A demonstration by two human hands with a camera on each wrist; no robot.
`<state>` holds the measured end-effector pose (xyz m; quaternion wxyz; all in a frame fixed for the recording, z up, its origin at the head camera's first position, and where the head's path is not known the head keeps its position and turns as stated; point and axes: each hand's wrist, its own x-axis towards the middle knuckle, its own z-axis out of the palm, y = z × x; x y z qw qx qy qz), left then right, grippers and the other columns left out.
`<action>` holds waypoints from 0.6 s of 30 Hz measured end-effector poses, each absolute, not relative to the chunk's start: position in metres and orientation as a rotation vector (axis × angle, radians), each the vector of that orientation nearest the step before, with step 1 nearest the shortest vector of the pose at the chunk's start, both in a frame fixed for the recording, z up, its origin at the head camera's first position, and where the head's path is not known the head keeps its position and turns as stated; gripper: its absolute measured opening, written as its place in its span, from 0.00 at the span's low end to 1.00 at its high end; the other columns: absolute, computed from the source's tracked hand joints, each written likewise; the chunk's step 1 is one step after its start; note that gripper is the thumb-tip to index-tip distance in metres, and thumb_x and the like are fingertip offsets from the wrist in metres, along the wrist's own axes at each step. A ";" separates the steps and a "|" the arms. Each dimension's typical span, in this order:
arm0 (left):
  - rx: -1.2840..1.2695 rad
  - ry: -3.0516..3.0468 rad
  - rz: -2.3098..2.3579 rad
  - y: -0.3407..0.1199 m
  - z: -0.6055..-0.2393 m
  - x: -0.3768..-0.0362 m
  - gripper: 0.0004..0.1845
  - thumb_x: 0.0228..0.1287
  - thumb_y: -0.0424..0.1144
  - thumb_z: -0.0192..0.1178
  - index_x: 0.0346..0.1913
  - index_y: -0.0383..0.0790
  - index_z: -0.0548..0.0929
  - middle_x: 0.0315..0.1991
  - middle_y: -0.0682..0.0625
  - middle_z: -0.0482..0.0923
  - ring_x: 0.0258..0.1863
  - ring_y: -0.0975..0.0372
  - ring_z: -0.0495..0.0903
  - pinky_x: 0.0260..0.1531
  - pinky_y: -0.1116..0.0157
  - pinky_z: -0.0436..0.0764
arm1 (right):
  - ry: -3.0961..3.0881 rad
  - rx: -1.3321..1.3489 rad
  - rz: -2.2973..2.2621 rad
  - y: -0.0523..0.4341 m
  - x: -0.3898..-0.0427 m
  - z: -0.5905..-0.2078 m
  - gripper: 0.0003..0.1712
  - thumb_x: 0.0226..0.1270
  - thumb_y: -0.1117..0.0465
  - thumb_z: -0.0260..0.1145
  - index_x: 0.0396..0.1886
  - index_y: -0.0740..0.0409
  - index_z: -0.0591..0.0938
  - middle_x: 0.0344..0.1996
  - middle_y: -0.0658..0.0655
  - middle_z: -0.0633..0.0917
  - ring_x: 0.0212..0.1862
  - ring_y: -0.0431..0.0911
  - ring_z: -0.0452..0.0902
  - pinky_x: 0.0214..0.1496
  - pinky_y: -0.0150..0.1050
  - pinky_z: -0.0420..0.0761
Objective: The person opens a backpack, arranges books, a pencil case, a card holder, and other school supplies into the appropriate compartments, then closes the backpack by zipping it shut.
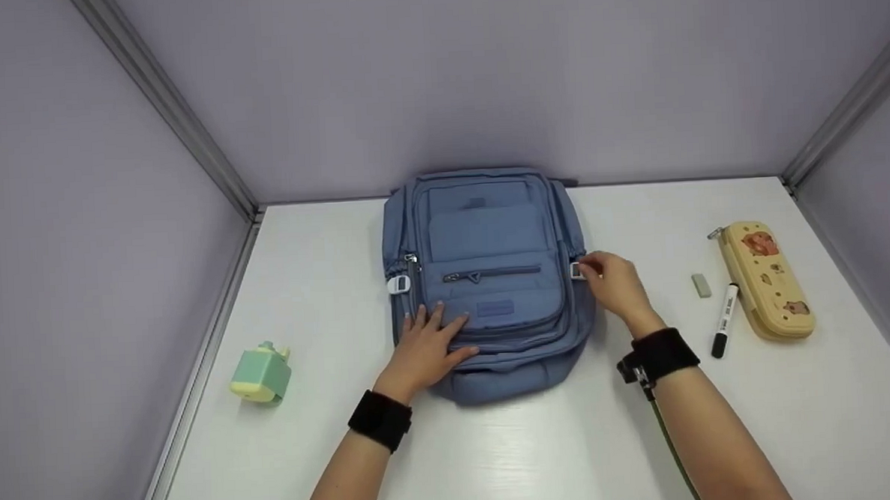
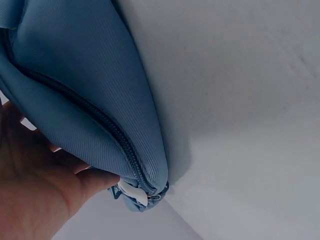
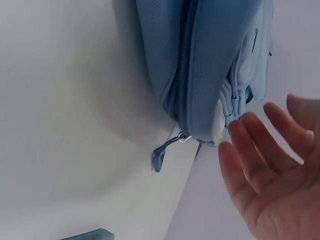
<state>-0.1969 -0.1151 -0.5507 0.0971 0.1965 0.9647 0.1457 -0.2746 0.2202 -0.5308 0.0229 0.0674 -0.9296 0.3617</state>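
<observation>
A blue backpack lies front side up against the back wall. My left hand rests on its lower left front with the fingers spread; the left wrist view shows this hand beside a curved zipper. At the pack's right side, my right hand has its fingertips by a white buckle. In the right wrist view the fingers of this hand are loosely extended, thumb apart, close to the white buckle; whether they touch it is unclear. Another white buckle sits on the pack's left side.
Off to the left stands a small green and yellow object. On the right lie a grey-green eraser, a black-and-white marker and a yellow pencil case with printed figures. Pale walls enclose the white table.
</observation>
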 end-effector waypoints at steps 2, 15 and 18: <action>0.583 2.865 0.430 -0.114 -0.552 -0.197 0.38 0.68 0.70 0.43 0.75 0.55 0.63 0.74 0.34 0.52 0.72 0.34 0.47 0.66 0.37 0.50 | -2.905 0.033 1.048 0.227 -0.279 -0.534 0.14 0.71 0.65 0.59 0.49 0.70 0.81 0.42 0.68 0.84 0.45 0.60 0.80 0.46 0.55 0.77; 0.578 2.899 0.410 -0.111 -0.554 -0.195 0.40 0.66 0.72 0.42 0.75 0.55 0.63 0.74 0.34 0.52 0.71 0.33 0.48 0.66 0.36 0.49 | -3.161 -0.157 0.725 0.241 -0.286 -0.560 0.14 0.69 0.63 0.60 0.47 0.69 0.81 0.45 0.72 0.77 0.50 0.65 0.75 0.45 0.59 0.77; 0.572 2.892 0.396 -0.109 -0.552 -0.194 0.40 0.66 0.72 0.43 0.75 0.54 0.63 0.74 0.33 0.51 0.71 0.32 0.46 0.65 0.36 0.49 | -3.175 -0.117 0.685 0.241 -0.287 -0.563 0.12 0.70 0.64 0.57 0.45 0.70 0.79 0.44 0.73 0.75 0.50 0.67 0.71 0.46 0.60 0.75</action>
